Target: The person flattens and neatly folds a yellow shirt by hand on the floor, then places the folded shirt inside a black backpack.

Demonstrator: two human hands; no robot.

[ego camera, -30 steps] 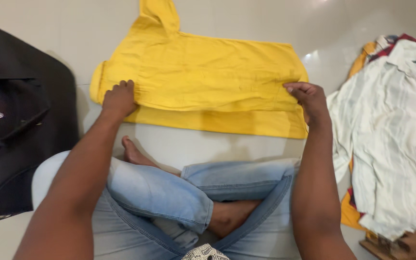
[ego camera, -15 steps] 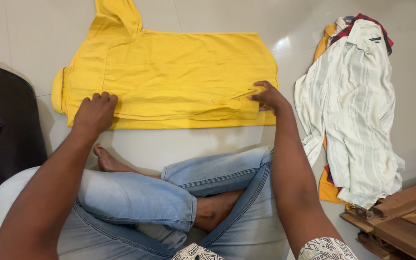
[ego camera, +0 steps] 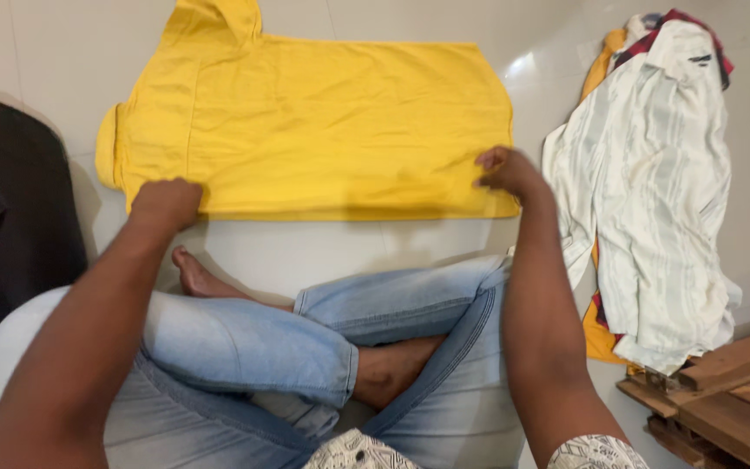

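Observation:
A yellow shirt (ego camera: 314,113) lies spread flat on the pale tiled floor in front of my crossed legs, with one sleeve pointing away at the top left. My left hand (ego camera: 165,201) is curled over the shirt's near left corner, fingers tucked under the hem. My right hand (ego camera: 505,169) pinches the near right corner of the same hem. Both hands look slightly blurred.
A pile of clothes topped by a white striped shirt (ego camera: 653,174) lies on the floor to my right. A black garment (ego camera: 10,226) lies at my left. Wooden boards (ego camera: 722,391) sit at the lower right. My jeans-clad knees (ego camera: 305,347) are just below the shirt.
The folded upper layer of the yellow shirt has come down toward me; its edge now lines up with the near hem, and both hands have moved with it to the near corners.

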